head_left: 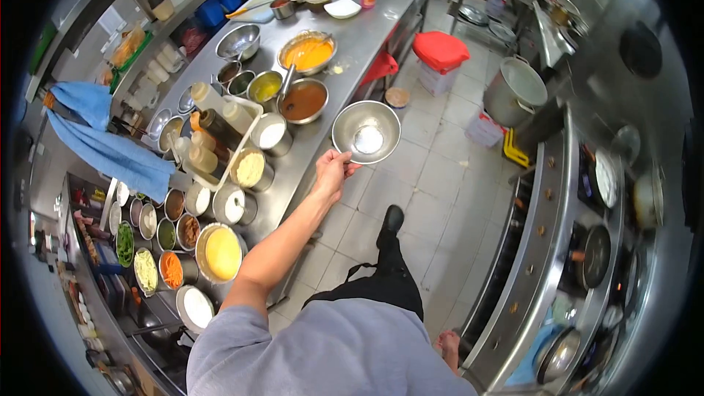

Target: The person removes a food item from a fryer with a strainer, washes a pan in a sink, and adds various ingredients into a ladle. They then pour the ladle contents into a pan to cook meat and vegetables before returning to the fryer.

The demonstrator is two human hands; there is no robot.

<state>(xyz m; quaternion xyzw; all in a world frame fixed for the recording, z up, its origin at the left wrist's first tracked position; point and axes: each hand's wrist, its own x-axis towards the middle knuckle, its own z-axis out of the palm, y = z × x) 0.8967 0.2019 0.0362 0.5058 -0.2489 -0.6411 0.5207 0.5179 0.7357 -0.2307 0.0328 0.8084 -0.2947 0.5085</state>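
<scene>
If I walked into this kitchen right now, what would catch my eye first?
Probably the shiny steel bowl that the person's left hand holds by its rim, out past the edge of the long steel counter. Next, the bright sauces on that counter: an orange one and a brown one. A red stool stands out on the floor beyond.

Bright, even overhead light, steel glare, strong fisheye warp, black corners.

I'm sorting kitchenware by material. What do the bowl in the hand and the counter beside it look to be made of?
The bowl held by the left hand looks like polished stainless steel: silvery, with bright glare inside. The counter seems to be brushed steel too: dull grey sheen, soft reflections.
</scene>
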